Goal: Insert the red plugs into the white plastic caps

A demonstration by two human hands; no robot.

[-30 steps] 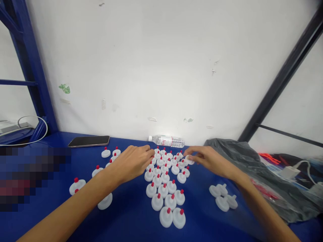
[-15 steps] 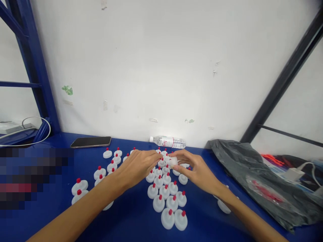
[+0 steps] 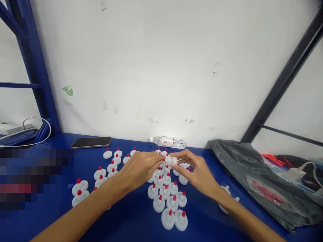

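My right hand (image 3: 196,171) grips a white plastic nozzle lid (image 3: 174,161) by its round base, thumb below and fingers above. The lid is tilted on its side, its narrow end toward the left. At that end my left hand (image 3: 145,166) is closed in a pinch; whatever lies between its fingertips is hidden. Beneath and in front of both hands stand several white lids with red tips (image 3: 164,192). More red-tipped lids (image 3: 100,173) stand to the left, partly behind my left forearm. By my right forearm lie white lids without red tips (image 3: 223,209).
A phone (image 3: 91,142) lies at the back left of the blue table (image 3: 126,222). Along the wall lies a clear plastic bottle (image 3: 168,142). At right, a grey plastic sheet (image 3: 242,168) carries a clear bag of red pieces (image 3: 266,192). A blue post (image 3: 40,67) rises at left.
My left hand has shifted slightly right, its fingertips now up against the narrow end of the held lid. My right hand keeps its hold on the lid.
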